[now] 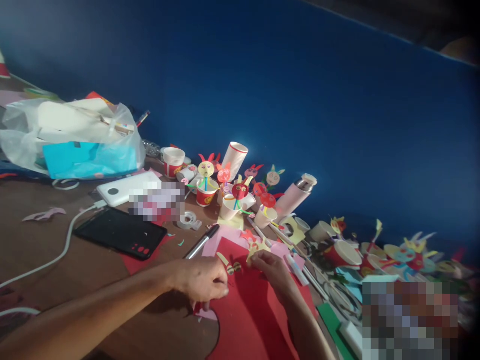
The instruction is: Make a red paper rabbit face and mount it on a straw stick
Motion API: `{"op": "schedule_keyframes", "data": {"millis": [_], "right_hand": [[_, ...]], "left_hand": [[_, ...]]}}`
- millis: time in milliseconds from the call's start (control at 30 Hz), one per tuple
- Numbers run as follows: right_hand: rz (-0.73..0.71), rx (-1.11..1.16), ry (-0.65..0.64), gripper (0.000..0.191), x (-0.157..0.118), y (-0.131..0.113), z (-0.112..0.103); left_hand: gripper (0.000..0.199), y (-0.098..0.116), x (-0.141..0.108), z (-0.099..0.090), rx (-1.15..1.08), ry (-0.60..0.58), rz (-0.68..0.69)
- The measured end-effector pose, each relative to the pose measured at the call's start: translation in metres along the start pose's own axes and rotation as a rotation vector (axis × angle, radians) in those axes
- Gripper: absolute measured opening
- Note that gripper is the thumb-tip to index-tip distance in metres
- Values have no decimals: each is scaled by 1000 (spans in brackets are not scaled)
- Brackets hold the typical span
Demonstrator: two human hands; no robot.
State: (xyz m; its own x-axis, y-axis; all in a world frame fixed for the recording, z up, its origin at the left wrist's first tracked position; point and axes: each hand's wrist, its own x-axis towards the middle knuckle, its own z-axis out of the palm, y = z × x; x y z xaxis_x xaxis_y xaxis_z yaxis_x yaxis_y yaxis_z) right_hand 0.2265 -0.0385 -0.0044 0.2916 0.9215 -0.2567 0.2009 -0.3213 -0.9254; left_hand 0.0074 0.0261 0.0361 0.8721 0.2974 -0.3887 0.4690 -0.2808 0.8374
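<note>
A large sheet of red paper (pixel 249 310) lies in front of me, over pink paper (pixel 213 240). Just above the red sheet's left edge is my left hand (pixel 206 282), its fingers curled together; what they hold, if anything, is hidden. My right hand (pixel 272 270) pinches a pale yellow paper cutout (pixel 258 248) over the sheet's upper right part. Between the hands rest small cream paper pieces with dark marks (pixel 230 270) and a narrow cream strip (pixel 222 258). A marker pen (pixel 202 241) lies behind my left hand.
Paper cups with paper-face figures (pixel 232 206) stand along the blue wall, beside a pink thermos (pixel 294 197). A tape roll (pixel 187 220), a black phone (pixel 122 232), a white power bank (pixel 129 188) with its cable and a stuffed plastic bag (pixel 90 135) are on the left. More cups (pixel 343 254) crowd the right.
</note>
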Motion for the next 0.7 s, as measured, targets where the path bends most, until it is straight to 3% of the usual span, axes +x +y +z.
{"op": "schedule_keyframes", "data": {"millis": [233, 500, 700], "right_hand": [[10, -31, -40, 25, 6, 6, 10], [56, -12, -90, 31, 1, 8, 14], [68, 25, -93, 34, -2, 11, 16]], "left_hand": [[7, -10, 15, 0, -230, -83, -65], [30, -13, 15, 4, -228, -148, -35], [40, -10, 9, 4, -76, -141, -35]]}}
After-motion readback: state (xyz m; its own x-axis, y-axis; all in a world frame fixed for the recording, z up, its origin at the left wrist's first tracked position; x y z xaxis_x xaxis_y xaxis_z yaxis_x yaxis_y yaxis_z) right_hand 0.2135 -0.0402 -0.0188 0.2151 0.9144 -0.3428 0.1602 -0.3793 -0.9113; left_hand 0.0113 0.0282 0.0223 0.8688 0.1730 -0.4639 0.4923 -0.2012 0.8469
